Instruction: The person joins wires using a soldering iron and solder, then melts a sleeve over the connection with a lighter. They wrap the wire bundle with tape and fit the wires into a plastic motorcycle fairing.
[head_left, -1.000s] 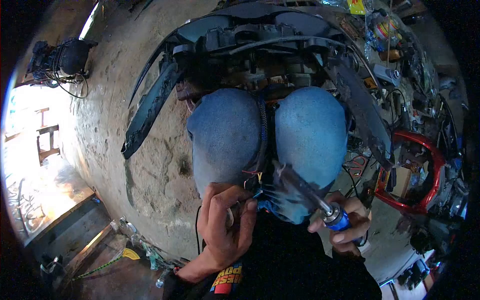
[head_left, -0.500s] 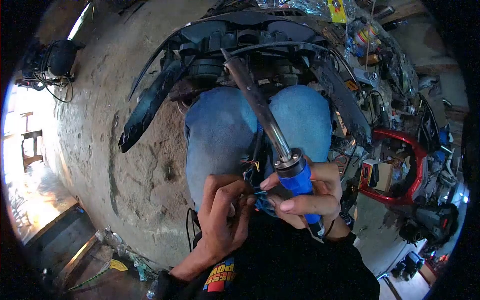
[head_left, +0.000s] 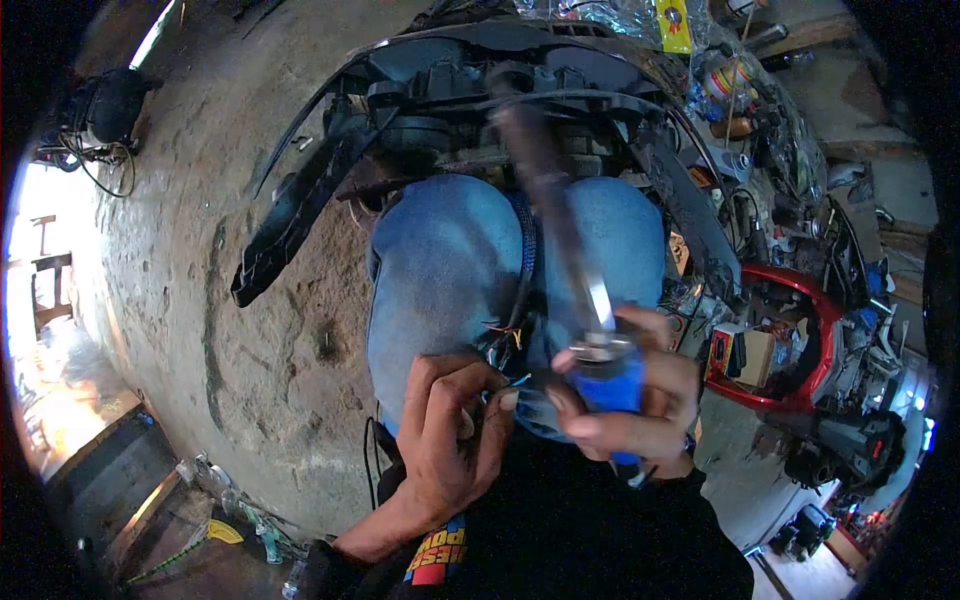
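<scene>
Concrete floor point(head_left: 280, 330) unchanged. Right hand point(head_left: 630, 400) stays closed around soldering iron point(head_left: 560, 230), now motion-blurred, tip swung slightly right. Left hand point(head_left: 450, 440) still pinches wires point(head_left: 505, 345).

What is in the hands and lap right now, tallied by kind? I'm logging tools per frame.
Soldering iron: 1, in the right hand
Wire bundle: 1, pinched by the left hand
Hands: 2
Total: 4
</scene>
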